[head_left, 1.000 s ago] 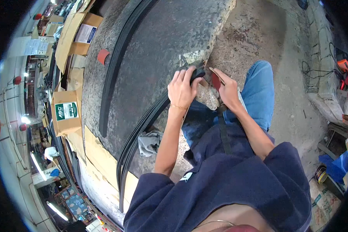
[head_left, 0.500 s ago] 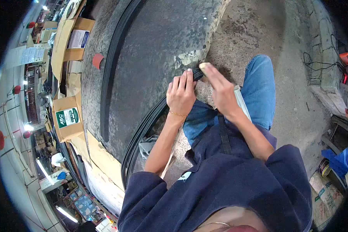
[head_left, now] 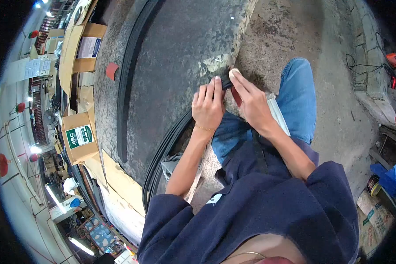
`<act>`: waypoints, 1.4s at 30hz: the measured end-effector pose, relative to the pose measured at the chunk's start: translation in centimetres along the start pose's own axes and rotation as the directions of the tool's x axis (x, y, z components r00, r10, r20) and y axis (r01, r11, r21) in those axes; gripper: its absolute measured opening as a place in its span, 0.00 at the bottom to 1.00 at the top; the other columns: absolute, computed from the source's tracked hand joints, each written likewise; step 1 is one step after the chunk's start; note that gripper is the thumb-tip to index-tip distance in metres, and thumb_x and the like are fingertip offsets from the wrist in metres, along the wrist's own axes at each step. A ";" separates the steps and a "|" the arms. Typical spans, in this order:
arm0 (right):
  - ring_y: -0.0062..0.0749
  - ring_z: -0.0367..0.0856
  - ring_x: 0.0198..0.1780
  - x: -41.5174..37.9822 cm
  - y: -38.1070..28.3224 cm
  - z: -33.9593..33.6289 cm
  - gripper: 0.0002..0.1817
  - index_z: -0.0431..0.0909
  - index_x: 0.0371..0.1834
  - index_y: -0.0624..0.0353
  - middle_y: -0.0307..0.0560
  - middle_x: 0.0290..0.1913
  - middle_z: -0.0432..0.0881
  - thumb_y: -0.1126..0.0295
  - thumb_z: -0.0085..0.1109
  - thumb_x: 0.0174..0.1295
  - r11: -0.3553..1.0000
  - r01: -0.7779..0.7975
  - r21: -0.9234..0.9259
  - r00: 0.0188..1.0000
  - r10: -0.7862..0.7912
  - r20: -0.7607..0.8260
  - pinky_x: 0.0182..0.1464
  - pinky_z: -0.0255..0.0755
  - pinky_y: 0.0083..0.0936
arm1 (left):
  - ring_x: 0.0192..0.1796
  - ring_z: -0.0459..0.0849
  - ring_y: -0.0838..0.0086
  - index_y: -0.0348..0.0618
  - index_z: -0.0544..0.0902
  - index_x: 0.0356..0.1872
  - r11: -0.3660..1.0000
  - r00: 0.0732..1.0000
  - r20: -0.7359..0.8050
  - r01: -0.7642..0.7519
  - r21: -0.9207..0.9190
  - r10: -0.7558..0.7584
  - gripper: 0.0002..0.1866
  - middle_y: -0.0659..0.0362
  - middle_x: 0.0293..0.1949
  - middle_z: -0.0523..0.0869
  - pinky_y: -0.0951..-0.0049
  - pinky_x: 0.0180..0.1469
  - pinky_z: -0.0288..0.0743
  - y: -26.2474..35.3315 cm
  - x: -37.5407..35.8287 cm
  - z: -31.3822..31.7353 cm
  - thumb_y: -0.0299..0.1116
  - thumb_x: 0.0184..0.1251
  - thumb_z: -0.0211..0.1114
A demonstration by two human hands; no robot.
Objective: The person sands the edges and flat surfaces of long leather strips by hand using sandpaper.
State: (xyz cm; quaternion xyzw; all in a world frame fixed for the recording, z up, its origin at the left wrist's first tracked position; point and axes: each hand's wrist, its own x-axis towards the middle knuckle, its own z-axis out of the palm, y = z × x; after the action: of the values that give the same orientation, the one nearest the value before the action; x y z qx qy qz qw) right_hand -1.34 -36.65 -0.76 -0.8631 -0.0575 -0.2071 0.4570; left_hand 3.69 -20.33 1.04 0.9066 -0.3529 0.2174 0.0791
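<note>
My left hand (head_left: 208, 108) is closed round a bundle of long black strips (head_left: 167, 143) near its end, pressing it at the table's edge. The strips curve from under that hand down past my left forearm. Beside it, my right hand (head_left: 251, 105) is closed on a red-brown piece that looks like sandpaper (head_left: 236, 95), partly hidden under the fingers. Its fingertips meet the strip ends (head_left: 226, 82), where something pale shows on the tip of a finger. A second bundle of black strips (head_left: 126, 83) lies along the dark worktable (head_left: 171, 57).
A curled red piece (head_left: 112, 71) lies by the second bundle. Open cardboard boxes (head_left: 80, 134) stand along the table's left side. Grey cloth (head_left: 169, 166) lies near my left forearm. Concrete floor (head_left: 334, 127) is at the right, with cables and a blue sheet (head_left: 389, 178) beyond.
My right hand has turned and shifted slightly at the strip ends, and the red-brown piece under it now shows. My left hand keeps its grip; the view has shifted a little.
</note>
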 end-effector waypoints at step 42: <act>0.56 0.76 0.70 0.0 0.8 -0.3 0.29 0.76 0.69 0.62 0.62 0.68 0.78 0.86 0.50 0.63 0.956 -0.293 -0.015 0.956 0.293 -0.007 0.70 0.74 0.40 | 0.45 0.86 0.60 0.37 0.83 0.56 0.988 0.994 -0.017 0.105 -0.116 -0.108 0.19 0.54 0.44 0.88 0.65 0.47 0.80 0.3 -0.3 0.1 0.27 0.64 0.69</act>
State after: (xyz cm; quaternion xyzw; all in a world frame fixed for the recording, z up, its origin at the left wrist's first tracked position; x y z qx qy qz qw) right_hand -1.19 -37.35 -1.21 -0.8652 0.0734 -0.1395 0.4760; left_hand 3.35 -20.41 0.80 0.9155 -0.3151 0.2025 0.1466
